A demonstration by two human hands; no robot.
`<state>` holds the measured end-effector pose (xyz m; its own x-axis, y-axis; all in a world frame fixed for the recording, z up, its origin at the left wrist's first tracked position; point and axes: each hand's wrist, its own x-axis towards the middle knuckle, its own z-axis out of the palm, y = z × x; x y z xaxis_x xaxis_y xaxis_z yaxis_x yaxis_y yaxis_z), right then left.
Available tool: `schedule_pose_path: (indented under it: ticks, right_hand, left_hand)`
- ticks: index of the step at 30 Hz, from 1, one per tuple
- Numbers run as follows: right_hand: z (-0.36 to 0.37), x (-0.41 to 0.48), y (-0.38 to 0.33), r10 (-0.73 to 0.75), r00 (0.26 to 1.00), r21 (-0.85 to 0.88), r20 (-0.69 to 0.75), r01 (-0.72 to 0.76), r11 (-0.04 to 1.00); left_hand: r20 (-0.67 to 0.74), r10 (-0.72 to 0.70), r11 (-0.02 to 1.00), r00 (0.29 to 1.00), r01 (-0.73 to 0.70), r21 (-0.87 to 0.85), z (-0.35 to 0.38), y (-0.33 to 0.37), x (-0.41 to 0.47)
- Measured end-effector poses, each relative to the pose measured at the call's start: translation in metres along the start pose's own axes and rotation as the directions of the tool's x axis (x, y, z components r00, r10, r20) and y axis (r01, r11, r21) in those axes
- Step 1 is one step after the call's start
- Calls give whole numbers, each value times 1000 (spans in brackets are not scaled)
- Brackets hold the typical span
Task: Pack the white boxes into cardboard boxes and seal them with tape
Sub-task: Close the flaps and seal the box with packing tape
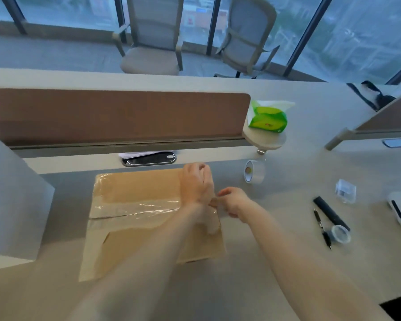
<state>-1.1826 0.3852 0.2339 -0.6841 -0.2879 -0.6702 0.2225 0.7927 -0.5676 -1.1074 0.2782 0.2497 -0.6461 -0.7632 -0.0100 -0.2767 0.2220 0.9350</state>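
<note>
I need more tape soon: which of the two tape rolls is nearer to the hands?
The larger clear roll, standing on edge beside the cardboard box; the smaller roll lies flat by the pen.

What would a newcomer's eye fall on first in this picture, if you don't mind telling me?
First, the cardboard box in the middle of the desk, glossy clear tape across its seam, with the left hand and right hand meeting at its right edge. Then the bright green tissue pack on a small round shelf behind, and the tape roll standing on the desk below it.
</note>
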Motion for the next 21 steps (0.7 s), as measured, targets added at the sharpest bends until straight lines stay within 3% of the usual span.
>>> schedule_pose_path:
  ticks: [3, 5, 7, 9, 11, 13, 15, 17, 21]
  right_hand:
    - [-19, 15, 5, -108, 986, -108, 123, 121, 987]
    - [-38, 35, 5, -208, 972, -89, 111, 218, 972]
    - [-64, 61, 5, -245, 966, 33, -79, 248, 968]
    - [-98, 86, 1, -153, 935, 193, -321, 223, 956]
    - [-129, 106, -5, -37, 877, 264, -480, 184, 947]
    - [-150, 129, -10, 12, 849, 352, -529, 206, 913]
    - [-163, 148, -16, 37, 855, 454, -518, 237, 859]
    - [-168, 163, -17, 78, 880, 570, -469, 234, 788]
    - [-164, 176, -15, 23, 970, 754, -243, 174, 634]
  left_hand:
    - [-109, -35, 992, 993, 21, -125, 35, 7, 9]
    - [-170, -7, 997, 985, -6, -78, 48, 5, 13]
    - [-166, 86, 995, 982, -75, 70, 59, -5, 14]
    - [-83, 265, 938, 961, -236, 254, 66, -12, 10]
    - [45, 436, 812, 899, -414, 410, 71, -14, 5]
    - [196, 541, 671, 818, -560, 485, 76, -17, 3]
    - [276, 553, 621, 786, -610, 492, 80, -17, 2]
    - [284, 531, 637, 798, -597, 487, 82, -16, 3]
    - [308, 495, 637, 813, -580, 508, 82, -15, 4]
